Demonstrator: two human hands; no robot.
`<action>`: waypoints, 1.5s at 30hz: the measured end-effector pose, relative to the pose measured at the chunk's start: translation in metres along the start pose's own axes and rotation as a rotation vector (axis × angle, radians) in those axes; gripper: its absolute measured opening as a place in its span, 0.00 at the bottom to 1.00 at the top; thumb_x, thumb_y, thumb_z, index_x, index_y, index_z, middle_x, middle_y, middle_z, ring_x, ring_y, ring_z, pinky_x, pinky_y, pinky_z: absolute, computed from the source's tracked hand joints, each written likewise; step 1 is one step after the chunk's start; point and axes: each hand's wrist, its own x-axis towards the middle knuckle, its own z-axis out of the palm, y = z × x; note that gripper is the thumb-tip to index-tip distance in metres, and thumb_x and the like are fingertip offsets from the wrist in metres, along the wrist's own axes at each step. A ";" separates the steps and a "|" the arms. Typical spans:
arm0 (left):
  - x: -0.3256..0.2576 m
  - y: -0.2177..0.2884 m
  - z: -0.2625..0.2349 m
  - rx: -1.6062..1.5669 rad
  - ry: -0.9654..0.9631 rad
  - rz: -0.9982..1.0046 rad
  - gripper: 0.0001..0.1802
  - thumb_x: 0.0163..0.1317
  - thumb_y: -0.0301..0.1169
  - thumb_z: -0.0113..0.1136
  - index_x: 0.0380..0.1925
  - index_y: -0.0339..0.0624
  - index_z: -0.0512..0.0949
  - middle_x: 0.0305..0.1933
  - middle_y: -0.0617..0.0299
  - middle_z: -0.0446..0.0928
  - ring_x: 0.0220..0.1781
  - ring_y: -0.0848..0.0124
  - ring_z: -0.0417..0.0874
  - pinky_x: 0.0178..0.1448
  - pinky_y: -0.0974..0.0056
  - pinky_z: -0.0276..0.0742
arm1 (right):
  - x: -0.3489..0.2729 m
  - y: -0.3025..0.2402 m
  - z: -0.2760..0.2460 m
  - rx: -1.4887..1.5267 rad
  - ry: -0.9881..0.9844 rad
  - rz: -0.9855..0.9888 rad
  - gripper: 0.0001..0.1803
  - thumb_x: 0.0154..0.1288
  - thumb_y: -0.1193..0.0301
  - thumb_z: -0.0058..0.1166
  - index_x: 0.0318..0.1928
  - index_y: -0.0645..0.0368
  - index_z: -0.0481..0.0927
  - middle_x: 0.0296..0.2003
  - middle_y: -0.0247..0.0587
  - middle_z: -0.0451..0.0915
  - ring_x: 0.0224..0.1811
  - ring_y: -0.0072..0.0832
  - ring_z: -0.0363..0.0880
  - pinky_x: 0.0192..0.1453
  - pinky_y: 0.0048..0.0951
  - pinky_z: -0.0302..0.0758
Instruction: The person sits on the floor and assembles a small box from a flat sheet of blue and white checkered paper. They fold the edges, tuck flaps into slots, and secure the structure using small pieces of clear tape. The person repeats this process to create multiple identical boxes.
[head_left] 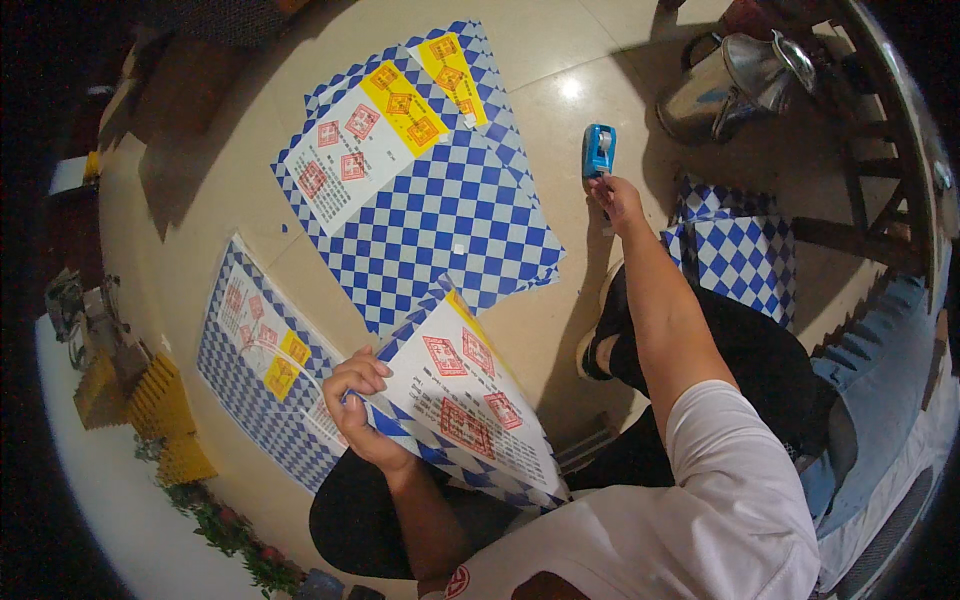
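Your left hand [362, 410] is left of centre in the lower half of the frame, gripping the edge of a folded blue-and-white checked paper packet [478, 400], its fingers curled and bunched together over that edge. The packet lies tilted across your lap in the lower middle, faced with a white sheet bearing red diamond stamps. Your right hand [622, 205] reaches to the upper right of centre, at the lower end of a blue tape dispenser [598, 152] on the tiled floor [555, 65]. Its fingers are drawn close together there, but you cannot tell whether they pinch any tape. In the upper middle lie overlapping checked sheets [440, 235], with a white-and-yellow stamped sheet [345, 155] on their left part and a yellow strip [450, 78] near the top. Another checked packet [232, 345] rests at left, just beside your left hand. A checked bundle [745, 255] sits right of your right forearm, below a metal jug [710, 90] in the upper right.
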 end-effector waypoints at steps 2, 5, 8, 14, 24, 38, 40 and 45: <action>0.001 -0.002 0.000 -0.017 -0.012 0.002 0.11 0.67 0.38 0.42 0.34 0.42 0.65 0.32 0.57 0.68 0.39 0.63 0.73 0.72 0.41 0.61 | 0.012 0.010 -0.009 0.020 0.034 -0.039 0.10 0.75 0.67 0.52 0.44 0.63 0.76 0.37 0.42 0.84 0.41 0.28 0.84 0.50 0.24 0.81; 0.003 -0.003 0.001 -0.019 -0.020 0.002 0.11 0.67 0.38 0.42 0.34 0.42 0.65 0.32 0.57 0.68 0.40 0.63 0.73 0.73 0.41 0.61 | 0.013 0.017 -0.013 -0.203 0.072 -0.104 0.10 0.74 0.66 0.53 0.43 0.61 0.75 0.34 0.40 0.83 0.35 0.27 0.82 0.44 0.25 0.82; -0.003 -0.006 -0.002 -0.016 0.011 -0.009 0.11 0.67 0.38 0.42 0.33 0.42 0.65 0.32 0.57 0.68 0.40 0.64 0.72 0.73 0.42 0.60 | -0.008 0.021 0.016 -0.054 0.133 -0.055 0.08 0.74 0.67 0.52 0.42 0.59 0.75 0.33 0.39 0.83 0.31 0.24 0.80 0.37 0.27 0.82; 0.011 -0.007 0.006 -0.103 -0.031 -0.009 0.12 0.66 0.39 0.45 0.34 0.41 0.66 0.32 0.56 0.68 0.40 0.62 0.73 0.72 0.42 0.62 | 0.060 0.063 -0.045 -0.773 0.419 -0.209 0.15 0.66 0.66 0.56 0.42 0.67 0.82 0.38 0.56 0.86 0.39 0.48 0.86 0.49 0.45 0.82; -0.002 -0.012 -0.006 -0.083 0.001 -0.036 0.15 0.67 0.38 0.42 0.38 0.35 0.71 0.36 0.54 0.73 0.42 0.65 0.74 0.66 0.54 0.67 | -0.048 -0.015 0.070 -0.597 -0.300 -0.022 0.08 0.70 0.63 0.61 0.42 0.51 0.82 0.31 0.24 0.78 0.30 0.15 0.72 0.37 0.23 0.71; -0.011 -0.011 -0.015 -0.166 -0.033 0.041 0.10 0.71 0.32 0.43 0.39 0.37 0.71 0.36 0.61 0.71 0.41 0.71 0.71 0.55 0.65 0.68 | -0.395 -0.096 0.175 -1.002 -1.369 0.000 0.05 0.75 0.73 0.56 0.39 0.58 0.75 0.33 0.27 0.72 0.38 0.15 0.67 0.44 0.22 0.69; -0.012 -0.011 -0.015 -0.155 -0.047 0.054 0.09 0.72 0.31 0.43 0.39 0.39 0.72 0.36 0.63 0.71 0.41 0.73 0.71 0.53 0.67 0.67 | -0.408 -0.094 0.170 -1.074 -1.365 -0.065 0.06 0.73 0.73 0.57 0.39 0.60 0.74 0.32 0.31 0.74 0.37 0.19 0.70 0.44 0.26 0.71; -0.016 -0.014 -0.021 -0.161 -0.051 0.057 0.08 0.71 0.31 0.44 0.38 0.40 0.72 0.36 0.64 0.72 0.40 0.74 0.71 0.52 0.68 0.67 | -0.427 -0.099 0.174 -1.338 -1.285 -0.338 0.09 0.70 0.70 0.60 0.41 0.61 0.75 0.31 0.44 0.80 0.34 0.35 0.79 0.42 0.36 0.75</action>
